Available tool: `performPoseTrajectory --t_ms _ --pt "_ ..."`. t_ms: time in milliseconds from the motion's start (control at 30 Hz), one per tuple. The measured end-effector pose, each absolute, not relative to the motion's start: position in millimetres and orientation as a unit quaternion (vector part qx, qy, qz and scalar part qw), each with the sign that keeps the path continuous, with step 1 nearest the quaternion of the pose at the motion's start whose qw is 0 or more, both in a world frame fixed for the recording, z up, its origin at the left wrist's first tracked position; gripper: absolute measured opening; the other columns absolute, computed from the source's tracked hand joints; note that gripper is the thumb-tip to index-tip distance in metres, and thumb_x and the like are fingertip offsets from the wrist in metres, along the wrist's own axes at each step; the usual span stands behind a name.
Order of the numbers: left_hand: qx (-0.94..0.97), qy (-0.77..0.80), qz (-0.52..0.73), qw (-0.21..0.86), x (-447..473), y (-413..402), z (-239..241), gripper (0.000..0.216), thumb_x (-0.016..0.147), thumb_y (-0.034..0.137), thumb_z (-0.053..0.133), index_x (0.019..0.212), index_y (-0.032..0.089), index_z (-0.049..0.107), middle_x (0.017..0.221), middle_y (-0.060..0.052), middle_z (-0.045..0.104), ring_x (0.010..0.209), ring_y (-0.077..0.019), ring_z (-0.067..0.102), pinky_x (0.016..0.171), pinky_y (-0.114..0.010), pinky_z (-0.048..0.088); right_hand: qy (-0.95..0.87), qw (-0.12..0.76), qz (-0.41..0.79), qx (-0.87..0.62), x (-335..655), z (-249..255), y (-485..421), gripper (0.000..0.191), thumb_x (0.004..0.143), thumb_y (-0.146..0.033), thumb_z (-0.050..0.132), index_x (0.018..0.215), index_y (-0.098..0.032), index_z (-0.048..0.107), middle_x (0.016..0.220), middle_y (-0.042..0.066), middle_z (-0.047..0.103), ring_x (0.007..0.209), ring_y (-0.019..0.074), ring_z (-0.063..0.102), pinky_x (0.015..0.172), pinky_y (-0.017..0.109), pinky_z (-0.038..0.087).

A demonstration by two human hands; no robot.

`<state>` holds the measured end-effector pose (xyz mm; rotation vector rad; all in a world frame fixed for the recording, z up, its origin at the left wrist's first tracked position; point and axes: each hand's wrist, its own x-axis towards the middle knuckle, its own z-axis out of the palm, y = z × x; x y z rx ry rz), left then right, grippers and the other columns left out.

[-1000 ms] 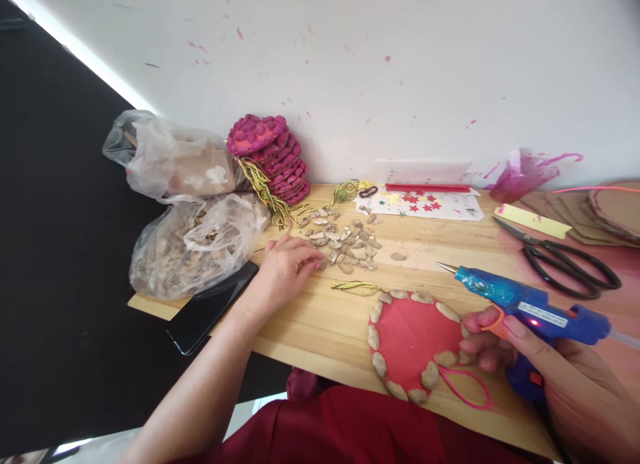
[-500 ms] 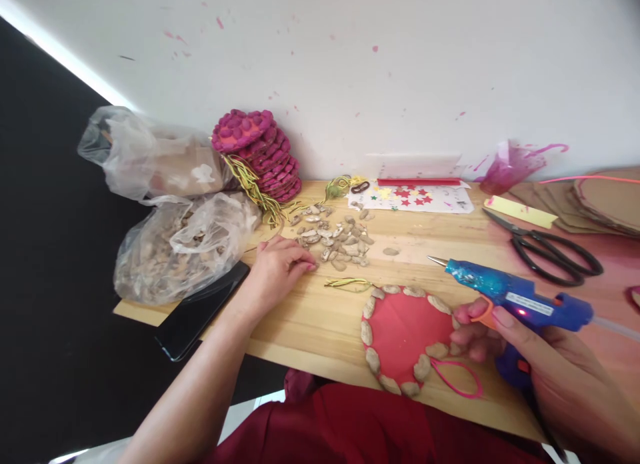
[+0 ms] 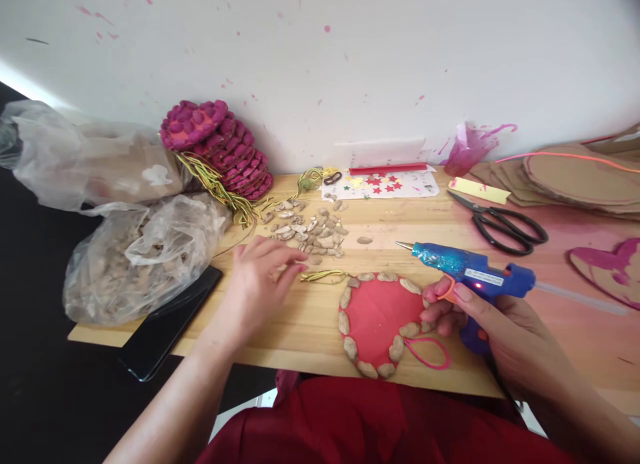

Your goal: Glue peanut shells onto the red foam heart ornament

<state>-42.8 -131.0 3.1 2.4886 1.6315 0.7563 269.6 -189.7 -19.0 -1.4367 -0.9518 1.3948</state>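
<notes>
In my right hand [image 3: 480, 311] is a blue hot glue gun [image 3: 450, 261], gripped with fingers at its orange trigger; the nozzle points left and a small red light glows. Beneath its fingers lies a red heart-shaped piece [image 3: 380, 311], edged with peanut shells and fitted with a pink loop [image 3: 433, 354] and a yellow-green tassel [image 3: 325, 275]. My left hand [image 3: 265, 271] is just left of the tassel, thumb and forefinger tips close together beside loose peanut shells [image 3: 320, 232]. Whatever lies between those tips is too small to make out.
Plastic bags [image 3: 145, 257] and a black phone [image 3: 170, 324] lie on the left. Behind stands a stack of purple shell-covered pieces [image 3: 220, 151]. Star cutouts on paper [image 3: 415, 184], scissors [image 3: 500, 227], cardboard pieces [image 3: 585, 177] and a purple-painted heart [image 3: 610, 264] are farther right.
The view has shifted right. My left hand has lifted slightly and edged right toward the heart's tassel. My right hand keeps hold of the glue gun above the heart's right side.
</notes>
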Motion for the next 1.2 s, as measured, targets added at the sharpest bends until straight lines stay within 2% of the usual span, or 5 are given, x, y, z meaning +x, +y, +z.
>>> performPoseTrajectory --t_ms 133,500,833,1000,1200 --pt "0.854 0.461 0.218 0.105 -6 -137 5 0.008 0.092 0.024 0.066 0.087 0.026 0.072 0.09 0.0 0.071 0.093 -0.0208 0.057 0.086 -0.04 0.033 -0.385 0.448 0.564 -0.577 271 -21 -190 0.027 0.082 -0.05 0.071 0.084 -0.024 0.074 0.073 0.002 0.077 0.062 0.0177 0.071 0.057 0.025 0.054" --pt "0.867 0.457 0.159 0.122 11 -133 5 0.01 0.092 0.019 0.064 0.085 0.022 0.07 0.09 -0.003 0.069 0.098 -0.0235 0.056 0.089 -0.043 0.033 -0.391 0.431 0.551 -0.599 275 -21 -193 0.031 0.08 -0.051 0.073 0.087 -0.021 0.076 0.074 0.006 0.078 0.062 0.0197 0.071 0.059 0.027 0.056" --pt "0.764 0.626 0.149 -0.042 -68 -106 7 0.009 0.087 0.023 0.066 0.083 0.022 0.074 0.089 -0.007 0.073 0.095 -0.0294 0.059 0.082 -0.045 0.037 -0.398 0.42 0.538 -0.613 276 -24 -190 0.036 0.071 -0.057 0.077 0.083 -0.023 0.077 0.074 0.009 0.08 0.063 0.0255 0.074 0.057 0.029 0.061" --pt "0.77 0.615 0.168 0.008 -69 -108 2 0.011 0.089 0.022 0.065 0.092 0.023 0.075 0.095 -0.006 0.074 0.098 -0.0282 0.06 0.084 -0.044 0.037 -0.384 0.435 0.517 -0.629 275 -28 -189 0.035 0.069 -0.057 0.078 0.08 -0.024 0.077 0.073 0.009 0.079 0.063 0.0261 0.074 0.054 0.028 0.06" --pt "0.777 0.599 0.164 0.102 -67 -115 4 0.009 0.086 0.02 0.067 0.086 0.024 0.075 0.093 -0.004 0.075 0.097 -0.0254 0.061 0.088 -0.044 0.036 -0.37 0.43 0.54 -0.622 280 -32 -189 0.035 0.067 -0.054 0.08 0.085 -0.024 0.076 0.083 0.01 0.08 0.069 0.0279 0.074 0.056 0.031 0.062"
